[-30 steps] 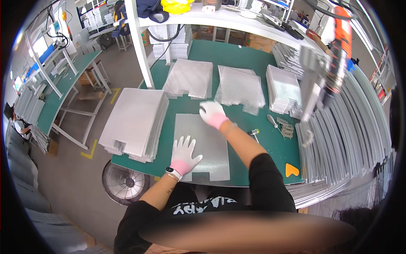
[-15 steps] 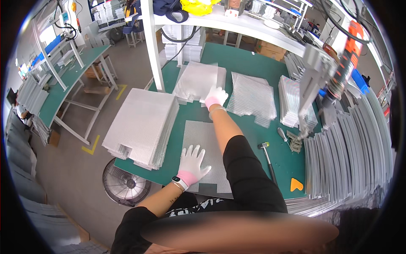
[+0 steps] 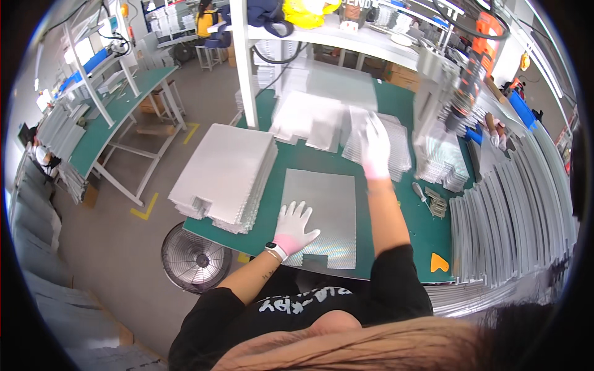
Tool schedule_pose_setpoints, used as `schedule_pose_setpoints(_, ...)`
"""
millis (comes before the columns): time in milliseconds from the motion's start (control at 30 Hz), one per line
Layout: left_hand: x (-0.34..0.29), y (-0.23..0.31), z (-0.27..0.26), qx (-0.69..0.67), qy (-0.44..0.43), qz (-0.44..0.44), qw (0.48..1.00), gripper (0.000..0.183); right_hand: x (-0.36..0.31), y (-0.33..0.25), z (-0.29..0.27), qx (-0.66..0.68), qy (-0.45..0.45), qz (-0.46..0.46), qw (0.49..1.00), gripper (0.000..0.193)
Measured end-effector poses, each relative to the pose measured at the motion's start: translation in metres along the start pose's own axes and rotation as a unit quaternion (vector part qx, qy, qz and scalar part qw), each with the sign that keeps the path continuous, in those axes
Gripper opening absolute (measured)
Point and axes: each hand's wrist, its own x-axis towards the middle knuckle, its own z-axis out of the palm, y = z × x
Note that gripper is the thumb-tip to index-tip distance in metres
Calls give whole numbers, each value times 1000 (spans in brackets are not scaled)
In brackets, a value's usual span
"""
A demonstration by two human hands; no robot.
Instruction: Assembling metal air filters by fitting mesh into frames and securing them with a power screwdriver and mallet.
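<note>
My left hand [image 3: 296, 227], in a white glove with a pink cuff, lies flat with fingers spread on a perforated grey sheet [image 3: 337, 213] that has a notch in its near edge. My right hand [image 3: 375, 148], gloved the same way, reaches forward over the near side of a pile of thin translucent sheets [image 3: 399, 145]. Motion smears its fingers, so whether it grips a sheet is unclear. Left of it, more pale sheets [image 3: 300, 117] lie blurred at the back. A tall stack of notched white sheets [image 3: 226, 167] stands left of my left hand.
On the right are another sheet stack [image 3: 442, 161], a screwdriver [image 3: 420, 192], small metal parts [image 3: 437, 204], an orange heart-shaped piece [image 3: 439, 263] and many upright grey panels [image 3: 507, 222]. A power tool [image 3: 476, 68] hangs above. A floor fan [image 3: 197, 260] stands left of the green table [image 3: 253, 240].
My right hand has moved right, from the back middle sheets to the pile beside them. My left hand stays flat on the perforated sheet. The view has shifted, and my right forearm now covers the hammer.
</note>
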Motion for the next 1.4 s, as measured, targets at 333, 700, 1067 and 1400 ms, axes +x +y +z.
schedule_pose_setpoints(333,-53,-43,-19,-814,75,-58,573,64,-231,-116,-121,228,-33,389,892,45)
schedule_pose_setpoints(700,-59,-16,-37,-210,117,-54,969,75,-234,-143,-103,-148,-199,287,925,41)
schedule_pose_setpoints(1067,-37,-32,-14,-130,48,-93,986,64,-246,-130,-92,-220,-243,271,905,46)
schedule_pose_setpoints(1400,-34,-33,-12,-122,42,-88,988,64,-256,-118,-91,-256,-253,247,900,47)
